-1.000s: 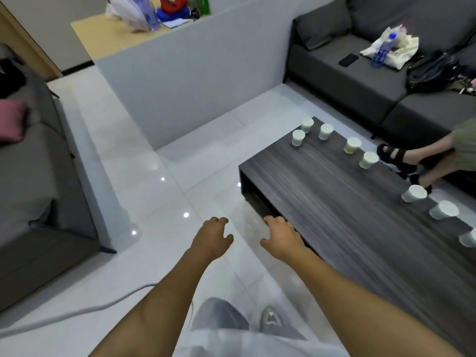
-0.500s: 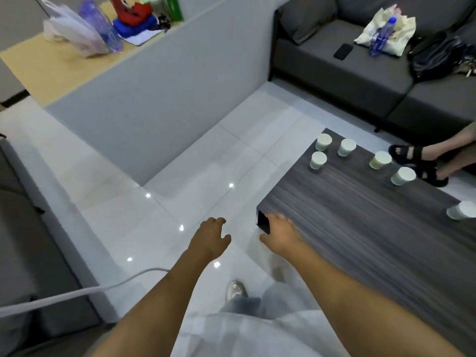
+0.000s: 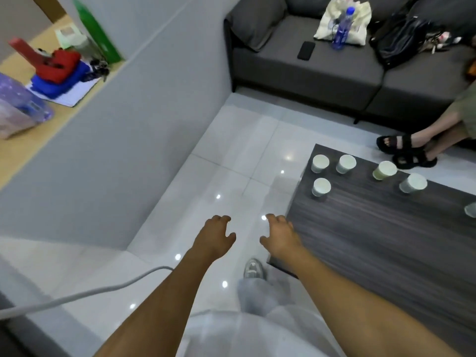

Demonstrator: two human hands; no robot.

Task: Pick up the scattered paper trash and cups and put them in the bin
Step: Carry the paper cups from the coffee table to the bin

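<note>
Paper cups stand upright along the far edge of a dark wooden coffee table (image 3: 373, 240). Two sit at its far left corner (image 3: 320, 163) (image 3: 346, 164), a third (image 3: 321, 187) just nearer along the left edge, and two more (image 3: 384, 170) (image 3: 413, 183) further right along the far edge. Part of another cup (image 3: 470, 210) shows at the picture's right border. No bin and no loose paper are in view.

Both arms reach forward, empty. The left hand (image 3: 215, 237) hangs over the floor with fingers loosely curled, holding nothing. The right hand (image 3: 280, 237) hovers by the table's near left corner, fingers relaxed and spread, also holding nothing.

This looks like the approach, before any cup is picked up. The next move would call for stepping along the table's left edge and reaching to the nearest cup.

The floor (image 3: 231, 155) is glossy white tile. A grey sofa (image 3: 322, 70) carries a phone (image 3: 306, 50), a cloth bag with a bottle (image 3: 342, 27) and a black bag (image 3: 401, 39). A seated person's sandalled feet (image 3: 404, 150) rest beyond the table. A grey partition (image 3: 116, 155) stands to the left.
</note>
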